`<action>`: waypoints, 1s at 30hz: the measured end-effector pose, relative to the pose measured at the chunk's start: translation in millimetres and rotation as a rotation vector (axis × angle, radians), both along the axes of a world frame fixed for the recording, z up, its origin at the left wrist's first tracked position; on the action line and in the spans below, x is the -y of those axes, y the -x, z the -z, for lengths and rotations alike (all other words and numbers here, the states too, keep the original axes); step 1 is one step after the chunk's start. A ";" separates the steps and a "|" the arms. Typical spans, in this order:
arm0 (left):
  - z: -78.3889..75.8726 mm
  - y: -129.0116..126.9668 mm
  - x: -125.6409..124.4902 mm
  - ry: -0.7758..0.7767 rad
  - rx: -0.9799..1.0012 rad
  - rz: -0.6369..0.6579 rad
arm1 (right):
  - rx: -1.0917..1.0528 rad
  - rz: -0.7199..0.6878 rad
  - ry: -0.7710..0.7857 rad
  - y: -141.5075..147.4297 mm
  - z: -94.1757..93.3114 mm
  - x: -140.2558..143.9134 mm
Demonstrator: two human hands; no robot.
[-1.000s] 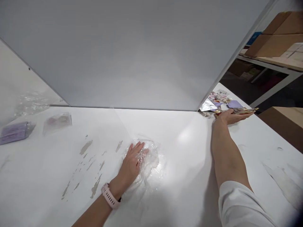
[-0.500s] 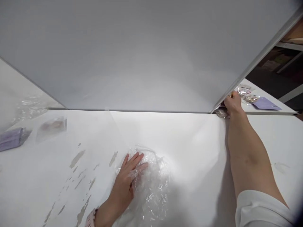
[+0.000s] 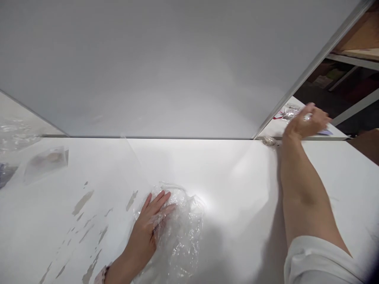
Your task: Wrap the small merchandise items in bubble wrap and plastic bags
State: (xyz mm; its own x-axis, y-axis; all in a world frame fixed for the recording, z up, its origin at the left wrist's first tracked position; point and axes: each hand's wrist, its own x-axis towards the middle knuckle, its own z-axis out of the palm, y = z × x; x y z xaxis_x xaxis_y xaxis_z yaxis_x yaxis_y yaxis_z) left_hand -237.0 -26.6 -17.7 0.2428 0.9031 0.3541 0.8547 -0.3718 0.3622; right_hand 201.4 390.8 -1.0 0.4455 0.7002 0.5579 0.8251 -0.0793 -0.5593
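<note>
Pressing flat on the table, the left hand [image 3: 146,232] lay palm down with fingers spread across a crumpled heap of clear plastic bags [image 3: 177,232], gripping nothing; the open palm looked meant to pin the light film against the white tabletop [image 3: 225,173] so it would not slide or spring up. The heap sat near the front edge, just right of the hand and partly under its fingers.

Well apart from it, the right hand [image 3: 306,123] was stretched far out past the right end of the grey partition panel [image 3: 166,67], over a scatter of small packets [image 3: 286,113] lying on a further white surface beyond the table's edge. It was blurred, the fingers curled loosely downward; whether they closed on a packet I could not tell. A corner of a lilac packet [image 3: 325,132] peeked out just beneath the hand. The long reach, with the forearm laid across the table corner, seemed forced by the panel, which walled off the stock behind it.

At the far left, a clear pouch [image 3: 45,162] with something brownish inside rested on the table, near worn patches where the white coating had chipped. Shelving stood in the dim background at the upper right.
</note>
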 end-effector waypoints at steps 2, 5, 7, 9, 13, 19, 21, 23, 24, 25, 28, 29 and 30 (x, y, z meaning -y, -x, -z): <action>-3.5 0.2 -0.4 0.004 -0.006 0.001 | -0.098 0.359 -0.004 -35.4 5.4 6.0; -5.9 0.9 0.1 0.027 -0.002 -0.016 | -0.070 0.438 0.039 -73.8 19.9 16.6; -5.2 1.0 1.1 0.057 -0.002 -0.030 | 0.032 0.322 0.020 -83.2 28.2 21.1; -3.8 0.3 2.1 0.079 0.002 -0.047 | 0.049 0.225 0.055 -84.6 32.5 19.9; -3.5 -2.0 2.2 0.098 0.010 -0.099 | -0.023 0.074 0.430 -81.1 31.8 -1.3; -7.1 -0.7 -1.9 0.099 -0.007 -0.075 | 0.033 -0.369 0.511 -23.1 23.2 -23.0; -5.2 -0.1 -2.6 0.080 0.010 -0.088 | -0.060 -0.554 0.402 2.7 19.8 -12.7; -1.3 0.4 -2.7 0.075 0.019 -0.103 | -0.195 -0.579 0.223 15.9 18.9 10.0; 1.1 0.8 -2.6 0.067 0.024 -0.104 | -0.264 -0.548 0.136 16.4 20.0 25.8; 3.5 1.1 -2.6 0.058 0.029 -0.104 | -0.320 -0.517 0.083 13.1 22.2 43.5; 7.1 1.0 -2.9 0.032 0.042 -0.101 | -0.203 -0.488 0.192 -7.1 32.0 95.9; 6.6 0.4 -3.3 0.036 0.043 -0.103 | -0.108 -0.467 0.237 -12.6 34.3 108.2; 5.3 -0.4 -3.7 0.050 0.043 -0.108 | -0.020 -0.454 0.282 -15.5 35.3 116.2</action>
State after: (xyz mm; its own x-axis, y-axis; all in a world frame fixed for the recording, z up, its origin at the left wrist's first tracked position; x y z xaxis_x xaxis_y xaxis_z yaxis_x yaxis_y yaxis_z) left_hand -236.6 -22.9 -23.0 0.1284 0.9402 0.3156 0.8723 -0.2585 0.4150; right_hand 216.9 274.6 -36.3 0.0715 0.9464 0.3151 0.8005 0.1340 -0.5841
